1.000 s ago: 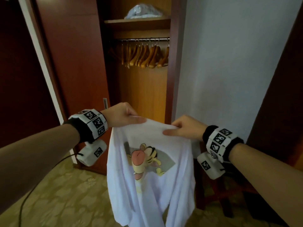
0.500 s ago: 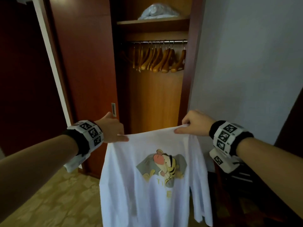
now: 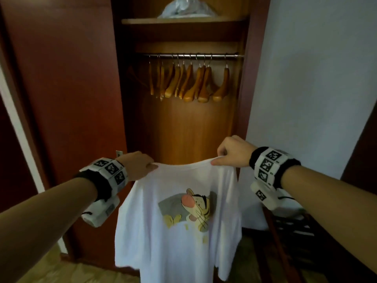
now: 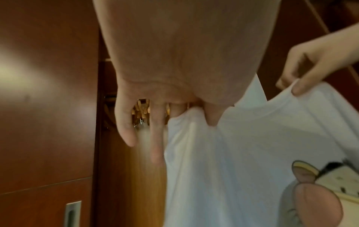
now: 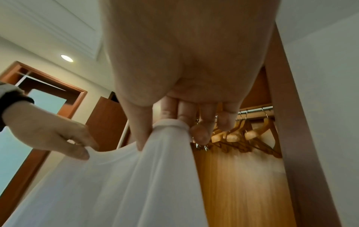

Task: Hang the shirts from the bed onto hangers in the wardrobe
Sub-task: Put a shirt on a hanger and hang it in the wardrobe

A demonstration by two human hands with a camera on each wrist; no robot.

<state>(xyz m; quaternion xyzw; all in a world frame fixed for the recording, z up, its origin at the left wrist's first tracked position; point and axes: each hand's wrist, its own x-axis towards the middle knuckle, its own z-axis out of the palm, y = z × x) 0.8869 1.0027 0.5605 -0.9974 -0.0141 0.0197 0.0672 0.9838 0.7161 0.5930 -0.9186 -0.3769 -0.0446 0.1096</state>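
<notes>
A white shirt with a cartoon tiger print hangs spread in front of the open wardrobe. My left hand pinches its left shoulder at the collar, and my right hand pinches the right shoulder. In the left wrist view my left hand nips the shirt between thumb and fingers, two fingers hanging free. In the right wrist view my right hand grips the shirt's collar rim. Several bare wooden hangers hang on the metal rail above and beyond the shirt.
The wardrobe's sliding door stands to the left, with a recessed handle. A plastic-wrapped bundle lies on the top shelf. A white wall is on the right, dark wooden furniture below it. Patterned carpet covers the floor.
I have come closer to the wardrobe, which now fills the view. Both hands moved apart and up, spreading the shirt's shoulders wider, so the print faces me flat.
</notes>
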